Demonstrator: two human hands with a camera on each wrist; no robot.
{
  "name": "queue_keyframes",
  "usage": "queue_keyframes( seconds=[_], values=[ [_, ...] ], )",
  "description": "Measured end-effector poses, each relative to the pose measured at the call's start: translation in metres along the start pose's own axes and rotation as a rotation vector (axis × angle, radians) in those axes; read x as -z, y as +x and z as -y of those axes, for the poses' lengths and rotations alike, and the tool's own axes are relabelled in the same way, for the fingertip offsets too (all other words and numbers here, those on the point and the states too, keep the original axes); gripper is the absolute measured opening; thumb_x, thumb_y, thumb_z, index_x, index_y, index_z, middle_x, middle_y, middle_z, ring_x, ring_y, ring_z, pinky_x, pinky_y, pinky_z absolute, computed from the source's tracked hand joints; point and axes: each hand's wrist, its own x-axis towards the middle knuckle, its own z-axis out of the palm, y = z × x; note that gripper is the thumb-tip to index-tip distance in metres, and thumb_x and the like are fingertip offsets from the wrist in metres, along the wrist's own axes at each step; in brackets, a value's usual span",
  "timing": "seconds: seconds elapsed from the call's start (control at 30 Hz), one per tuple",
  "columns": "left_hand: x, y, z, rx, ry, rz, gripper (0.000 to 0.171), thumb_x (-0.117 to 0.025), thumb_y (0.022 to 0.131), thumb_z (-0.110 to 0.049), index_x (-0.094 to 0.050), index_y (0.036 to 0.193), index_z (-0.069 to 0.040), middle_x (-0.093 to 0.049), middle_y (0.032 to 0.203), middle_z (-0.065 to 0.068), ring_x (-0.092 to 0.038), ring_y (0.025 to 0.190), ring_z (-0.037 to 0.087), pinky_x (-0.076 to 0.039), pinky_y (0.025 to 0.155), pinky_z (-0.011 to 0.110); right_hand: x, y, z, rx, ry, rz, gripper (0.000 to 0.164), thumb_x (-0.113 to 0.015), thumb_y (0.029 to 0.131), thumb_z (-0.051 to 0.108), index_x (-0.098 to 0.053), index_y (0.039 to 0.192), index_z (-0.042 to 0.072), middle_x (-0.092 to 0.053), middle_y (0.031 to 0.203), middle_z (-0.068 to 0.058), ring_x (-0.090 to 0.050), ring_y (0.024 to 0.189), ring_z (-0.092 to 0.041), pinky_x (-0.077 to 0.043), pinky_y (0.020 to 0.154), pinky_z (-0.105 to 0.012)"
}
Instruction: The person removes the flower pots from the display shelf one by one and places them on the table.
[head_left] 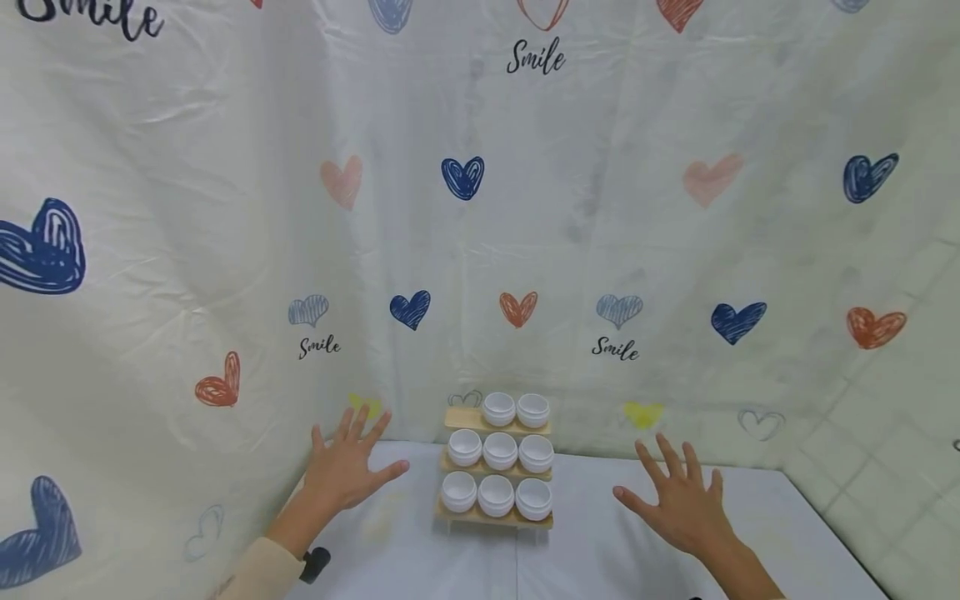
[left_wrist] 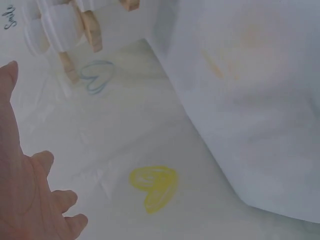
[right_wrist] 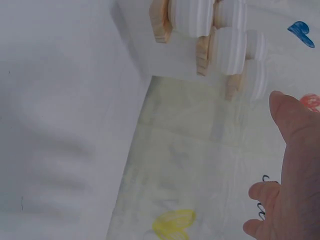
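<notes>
On the bench (head_left: 592, 542), between the left hand (head_left: 345, 471) and the right hand (head_left: 684, 508) and apart from both, sits a stepped wooden stand (head_left: 463, 418) with eight white cups (head_left: 500, 451): two up top, three on each lower tier, top tier's left end bare. Both hands are spread-fingered, holding nothing, so likely a hands-off step, start or finish unclear; handling a cup next would call for moving a hand inward and curling fingers round it. Tiers' long axis runs left-right, steps climbing away from the person, cup mouths up.
</notes>
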Motion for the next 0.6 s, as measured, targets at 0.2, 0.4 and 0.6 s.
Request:
queue_keyframes(
  seconds=[0.2, 0.4, 0.6],
  values=[
    [-0.009, -0.009, -0.007, -0.003, -0.020, 0.000, 0.094, -0.044, 0.086, -0.086, -0.032, 0.161, -0.031, -0.023, 0.170, 0.014, -0.015, 0.157, 0.042, -0.003, 0.112, 0.085, -0.008, -0.005, 0.013, 0.007, -0.005, -0.007, 0.095, -0.053, 0.088, 0.079, -0.042, 0.155, 0.013, -0.028, 0.163, -0.025, -0.019, 0.144, -0.061, -0.014, 0.103, -0.091],
    [-0.031, -0.014, -0.010, 0.012, -0.151, 0.014, 0.093, -0.048, 0.087, -0.083, -0.028, 0.162, -0.033, -0.017, 0.172, 0.010, -0.012, 0.159, 0.040, 0.000, 0.111, 0.086, -0.018, -0.007, 0.023, 0.035, 0.056, -0.010, 0.092, -0.056, 0.090, 0.074, -0.044, 0.154, 0.010, -0.033, 0.161, -0.027, -0.030, 0.139, -0.064, -0.020, 0.100, -0.090],
    [-0.055, -0.017, -0.016, 0.033, -0.253, 0.024, 0.094, -0.039, 0.086, -0.088, -0.026, 0.162, -0.036, -0.020, 0.172, 0.008, -0.017, 0.158, 0.036, -0.006, 0.112, 0.085, -0.023, -0.009, 0.033, 0.093, 0.171, -0.046, 0.082, -0.064, 0.092, 0.061, -0.047, 0.150, 0.006, -0.047, 0.150, -0.028, -0.052, 0.122, -0.057, -0.040, 0.091, -0.080]
  ],
)
